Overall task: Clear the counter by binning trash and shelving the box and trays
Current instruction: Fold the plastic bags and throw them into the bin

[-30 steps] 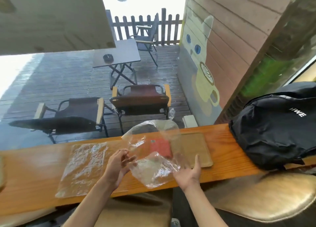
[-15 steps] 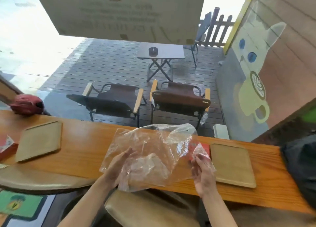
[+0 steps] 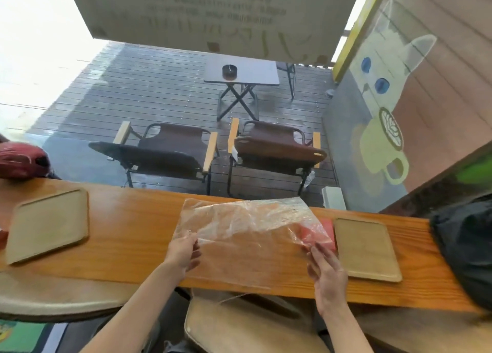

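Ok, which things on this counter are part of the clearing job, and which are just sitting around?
Job: plastic wrap held by left hand and right hand; red box; left tray; right tray.
Lying about: black backpack; red helmet.

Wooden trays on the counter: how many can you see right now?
2. One wooden tray lies at the counter's left end; the other lies right of the red box. Others may be out of frame.

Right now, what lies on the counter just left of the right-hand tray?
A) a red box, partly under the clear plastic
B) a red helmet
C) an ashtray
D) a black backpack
A: the red box sits against the left edge of the right tray, with the clear plastic held by both hands draped over part of it.
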